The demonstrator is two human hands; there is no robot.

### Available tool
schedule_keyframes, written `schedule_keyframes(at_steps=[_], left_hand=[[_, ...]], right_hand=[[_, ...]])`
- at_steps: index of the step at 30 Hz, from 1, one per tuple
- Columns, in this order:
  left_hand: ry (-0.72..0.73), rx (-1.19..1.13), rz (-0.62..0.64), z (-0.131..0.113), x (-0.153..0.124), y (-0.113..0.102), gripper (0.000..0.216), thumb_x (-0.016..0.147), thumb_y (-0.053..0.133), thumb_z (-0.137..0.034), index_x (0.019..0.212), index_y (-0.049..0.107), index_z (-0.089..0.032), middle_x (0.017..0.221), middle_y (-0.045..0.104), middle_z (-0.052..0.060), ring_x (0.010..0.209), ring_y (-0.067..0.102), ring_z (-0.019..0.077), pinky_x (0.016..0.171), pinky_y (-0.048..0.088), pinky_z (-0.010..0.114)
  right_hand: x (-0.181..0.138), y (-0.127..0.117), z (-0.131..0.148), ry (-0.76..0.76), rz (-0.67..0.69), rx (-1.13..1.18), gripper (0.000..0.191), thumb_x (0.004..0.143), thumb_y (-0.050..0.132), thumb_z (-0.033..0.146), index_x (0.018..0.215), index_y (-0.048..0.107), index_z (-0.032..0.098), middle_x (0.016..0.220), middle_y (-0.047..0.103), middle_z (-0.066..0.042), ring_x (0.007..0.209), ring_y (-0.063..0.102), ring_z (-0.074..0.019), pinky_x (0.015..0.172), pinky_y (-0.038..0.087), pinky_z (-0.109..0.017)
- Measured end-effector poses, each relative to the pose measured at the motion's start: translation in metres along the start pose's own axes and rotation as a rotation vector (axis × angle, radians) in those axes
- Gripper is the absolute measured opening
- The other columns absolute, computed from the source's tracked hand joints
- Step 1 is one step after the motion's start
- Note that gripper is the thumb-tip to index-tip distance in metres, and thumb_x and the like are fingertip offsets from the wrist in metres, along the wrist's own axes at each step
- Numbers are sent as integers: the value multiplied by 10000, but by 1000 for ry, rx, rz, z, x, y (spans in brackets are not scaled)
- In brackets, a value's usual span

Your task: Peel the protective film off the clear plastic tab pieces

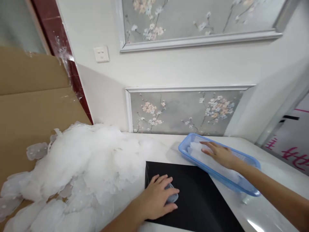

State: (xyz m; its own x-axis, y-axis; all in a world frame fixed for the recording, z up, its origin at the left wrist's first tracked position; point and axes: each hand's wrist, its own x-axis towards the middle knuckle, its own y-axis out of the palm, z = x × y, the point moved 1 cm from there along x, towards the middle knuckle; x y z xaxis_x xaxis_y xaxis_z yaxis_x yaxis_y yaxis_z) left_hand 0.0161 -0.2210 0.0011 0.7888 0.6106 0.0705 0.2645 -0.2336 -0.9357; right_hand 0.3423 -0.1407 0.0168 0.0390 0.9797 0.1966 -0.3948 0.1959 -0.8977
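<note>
My left hand point(158, 197) rests with its fingers spread over a small rounded translucent piece point(173, 197) on a black mat point(193, 196). Part of that piece shows between the thumb and the fingers; the rest is hidden under my palm. To the right, my right hand point(220, 155) reaches into a blue plastic basket point(241, 188). Its fingers are stretched out and apart, over thin white translucent pieces point(196, 149) in the basket's left end. Whether the fingertips touch them I cannot tell.
A large heap of thin white translucent pieces point(96, 161) covers the left of the white table point(159, 148). Brown cardboard point(36, 112) stands behind the heap's left side. The wall carries framed flowered panels point(181, 112) and a socket plate point(101, 54).
</note>
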Motion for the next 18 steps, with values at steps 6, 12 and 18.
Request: schedule_keyframes(at_steps=[6,12,18], left_hand=[[-149,136,-156,7,6,3,280,844,544,-192,1116,612,-202,1339,558,122,1334,413,299,1133,249,533],[-256,148,-209,16,6,1,352,801,538,-180,1150,587,-165,1322,553,169,1258,468,340,1075,315,557],[-197,165,-171,17,4,-1,418,869,496,-278,1281,507,-210,1295,600,88,1220,502,282,1063,354,468]], right_hand=[[23,-3,81,-286,-18,23,365,911,451,402,1213,592,252,1248,603,-118,1123,582,-294,977,413,-452],[22,69,251,-808,337,109,1064,629,778,551,1494,176,400,1607,29,-97,1411,71,-478,990,303,-673],[21,107,316,-872,370,178,741,718,765,281,1386,444,299,1437,410,-163,1271,396,-407,956,381,-542]])
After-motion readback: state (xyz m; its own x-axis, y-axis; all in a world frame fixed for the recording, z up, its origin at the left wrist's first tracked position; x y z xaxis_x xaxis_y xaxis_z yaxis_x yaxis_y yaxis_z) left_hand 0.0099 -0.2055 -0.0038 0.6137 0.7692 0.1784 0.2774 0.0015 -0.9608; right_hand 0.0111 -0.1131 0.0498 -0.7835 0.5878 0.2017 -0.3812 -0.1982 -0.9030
